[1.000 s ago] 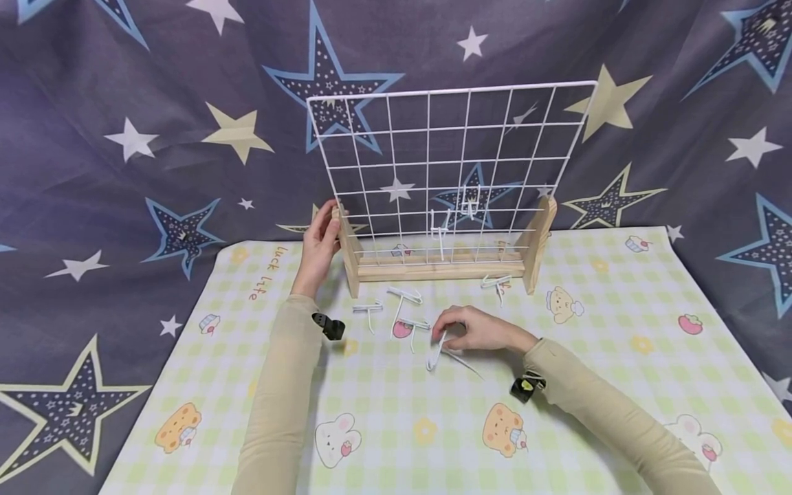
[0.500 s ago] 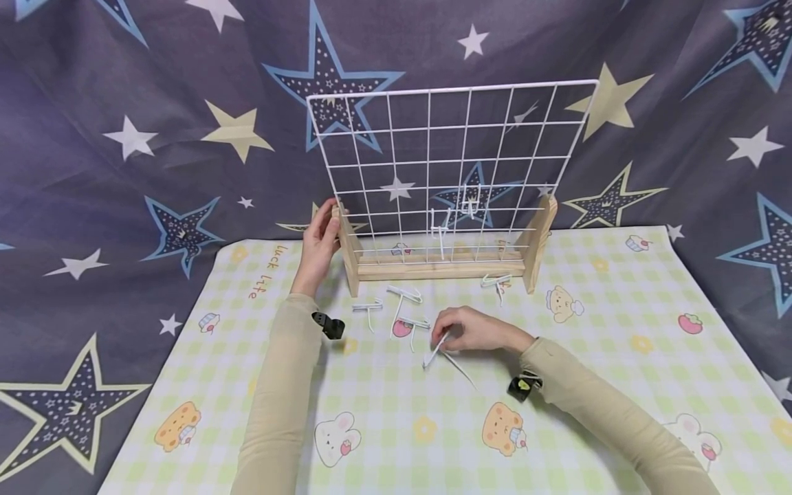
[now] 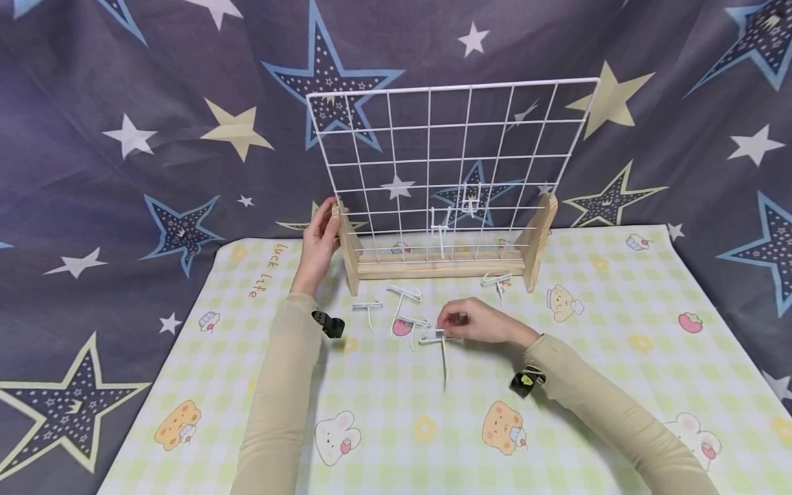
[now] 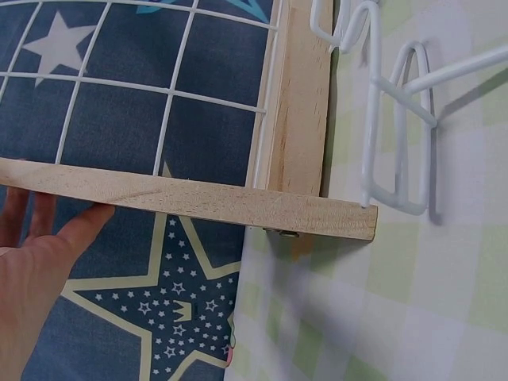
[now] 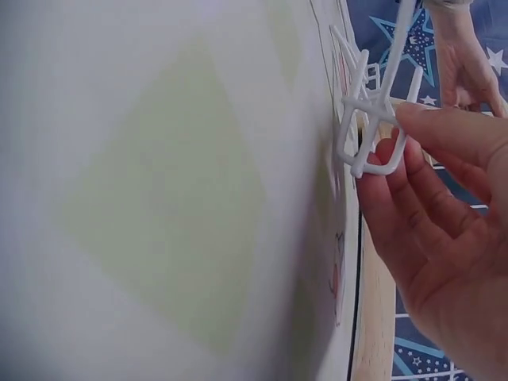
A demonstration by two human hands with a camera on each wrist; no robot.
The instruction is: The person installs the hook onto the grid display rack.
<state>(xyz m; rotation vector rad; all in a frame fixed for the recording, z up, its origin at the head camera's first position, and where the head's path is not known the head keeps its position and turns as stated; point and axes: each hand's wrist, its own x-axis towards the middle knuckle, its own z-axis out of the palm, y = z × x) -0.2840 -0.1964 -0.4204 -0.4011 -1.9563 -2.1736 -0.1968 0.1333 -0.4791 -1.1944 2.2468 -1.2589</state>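
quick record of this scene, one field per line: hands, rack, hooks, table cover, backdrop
left hand: holding the upright at the left end of a pale wooden stand
right hand: pinching a white wire hook
rack: white wire grid panel standing in the stand
hooks on grid: two
loose hooks: four, on the table before the stand
table cover: green-and-white checked, cartoon prints
backdrop: dark cloth with stars

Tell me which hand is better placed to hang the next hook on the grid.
Probably the right: the right hand pinches a white hook in front of the wire grid, while the left hand holds the wooden upright and has no hook.
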